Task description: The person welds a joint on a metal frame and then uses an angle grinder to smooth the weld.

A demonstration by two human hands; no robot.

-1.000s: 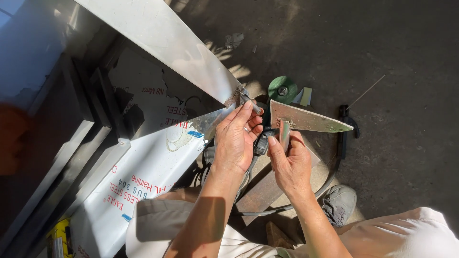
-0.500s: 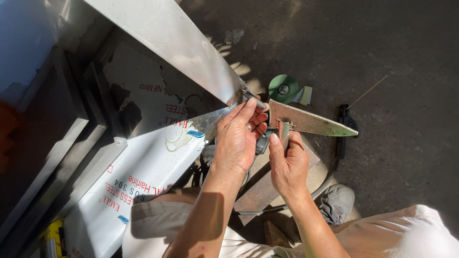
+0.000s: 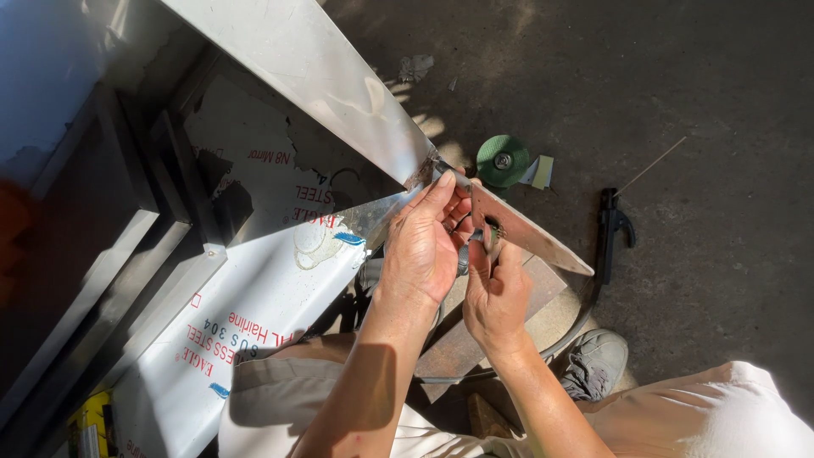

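We see both hands meeting at frame centre over the floor point(image 3: 695, 102). Left hand point(image 3: 424, 250) sits at the corner where the long steel panel point(image 3: 314, 76) running toward 11 o'clock meets the film-covered sheet point(image 3: 254, 305) heading to 8 o'clock; its fingers are curled together, index tip pressed on the panel's tip, and we cannot tell whether they pinch anything. Right hand point(image 3: 496, 297) is just beside it at 4 o'clock, fingers clamped on the pointed steel plate point(image 3: 530, 237), which tilts out toward 4 o'clock with its blunt end touching the panel corner. A small dark tool point(image 3: 475, 242) sits between the two hands, mostly hidden. Green grinding disc point(image 3: 502, 161) lies on the floor at 1 o'clock of the hands, near them; black electrode holder point(image 3: 609, 233) lies at 3 o'clock, apart. Grey shoe point(image 3: 598, 365) shows at 5 o'clock.
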